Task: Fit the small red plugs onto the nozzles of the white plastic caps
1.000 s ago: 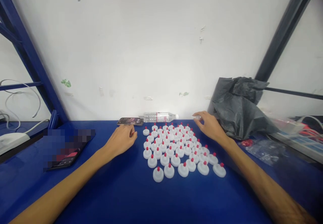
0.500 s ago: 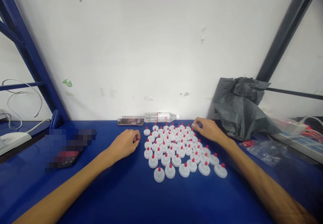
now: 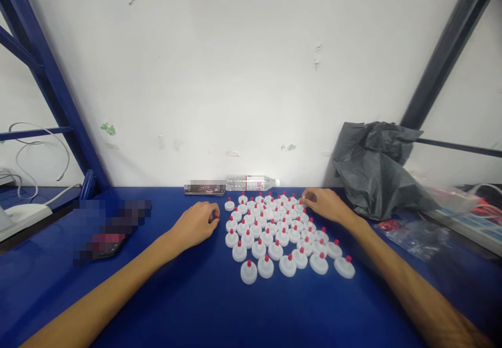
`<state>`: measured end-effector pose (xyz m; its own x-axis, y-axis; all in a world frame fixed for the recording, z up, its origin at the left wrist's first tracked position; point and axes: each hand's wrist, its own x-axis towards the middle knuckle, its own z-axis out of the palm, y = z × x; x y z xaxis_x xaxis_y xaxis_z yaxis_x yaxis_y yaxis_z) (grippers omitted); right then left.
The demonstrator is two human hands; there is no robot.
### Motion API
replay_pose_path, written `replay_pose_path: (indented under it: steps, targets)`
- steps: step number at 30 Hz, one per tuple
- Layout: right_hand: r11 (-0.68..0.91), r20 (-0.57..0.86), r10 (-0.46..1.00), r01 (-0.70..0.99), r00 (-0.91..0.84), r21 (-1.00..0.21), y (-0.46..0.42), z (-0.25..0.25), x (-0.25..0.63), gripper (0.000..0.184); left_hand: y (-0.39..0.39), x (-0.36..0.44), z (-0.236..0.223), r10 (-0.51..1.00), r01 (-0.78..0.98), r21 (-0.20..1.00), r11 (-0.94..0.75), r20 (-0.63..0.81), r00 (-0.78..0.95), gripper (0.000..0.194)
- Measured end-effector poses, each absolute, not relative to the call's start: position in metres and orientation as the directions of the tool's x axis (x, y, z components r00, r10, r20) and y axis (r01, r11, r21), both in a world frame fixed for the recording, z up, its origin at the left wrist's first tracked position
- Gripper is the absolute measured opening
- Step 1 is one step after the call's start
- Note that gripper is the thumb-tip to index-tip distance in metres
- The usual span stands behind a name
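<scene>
Several white caps with red tips [image 3: 274,235] stand in rows on the blue table [image 3: 204,295]. My left hand [image 3: 196,224] rests on the table just left of the rows, fingers curled, with a small red piece [image 3: 216,216] pinched at the fingertips. My right hand [image 3: 325,204] lies at the far right corner of the rows. Its fingers are closed round a white cap [image 3: 303,198] that sits low among the back caps.
A water bottle [image 3: 253,182] lies against the white wall, with a phone [image 3: 204,187] beside it. A second, blurred device [image 3: 105,230] lies at the left. A crumpled grey bag [image 3: 376,170] and a clear plastic bag [image 3: 411,233] sit at the right. Cables [image 3: 23,144] hang at the far left.
My right hand came down from near the bottle to the back right corner of the rows with the white cap. My left hand slid slightly right and curled tighter.
</scene>
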<state>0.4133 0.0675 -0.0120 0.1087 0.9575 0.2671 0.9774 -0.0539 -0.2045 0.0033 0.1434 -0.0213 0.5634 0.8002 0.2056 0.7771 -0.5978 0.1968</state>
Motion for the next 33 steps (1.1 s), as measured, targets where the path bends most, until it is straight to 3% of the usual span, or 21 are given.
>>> replay_pose_path:
  steps: [9,18,21,28,33]
  targets:
    - [-0.085,0.26,0.955,0.973,0.14,-0.213,0.064,-0.01,0.41,0.015,0.141,0.003,-0.019,0.795,0.775,0.19,-0.603,0.214,0.567,0.013]
    - [-0.093,0.242,0.959,0.97,0.147,-0.223,0.062,-0.008,0.407,0.024,0.138,0.005,-0.022,0.779,0.76,0.204,-0.618,0.294,0.554,0.015]
    - [-0.1,0.239,0.958,0.967,0.156,-0.232,0.062,-0.007,0.405,0.025,0.138,0.007,-0.021,0.771,0.751,0.221,-0.622,0.338,0.539,0.023]
    - [-0.133,0.243,0.949,0.955,0.2,-0.267,0.062,-0.003,0.403,0.052,0.151,0.009,-0.035,0.659,0.62,0.245,-0.745,0.418,0.625,0.057]
    - [-0.154,0.249,0.942,0.95,0.224,-0.273,0.064,-0.004,0.406,0.056,0.158,0.012,-0.047,0.631,0.584,0.246,-0.773,0.38,0.676,0.058]
